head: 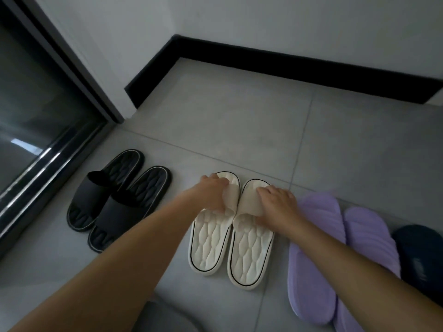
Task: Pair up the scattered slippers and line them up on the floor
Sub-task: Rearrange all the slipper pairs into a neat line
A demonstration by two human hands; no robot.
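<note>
The left hand curls round the strap of the left cream slipper; the right hand grips the strap of the right cream slipper. The two lie touching, side by side on the grey tiled floor, their footbeds quilted, dark-piped. A black pair lies left, a ribbed purple pair right.

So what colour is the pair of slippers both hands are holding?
Cream white slippers with a thin black line round the sole edge, clearest in the head view.
</note>
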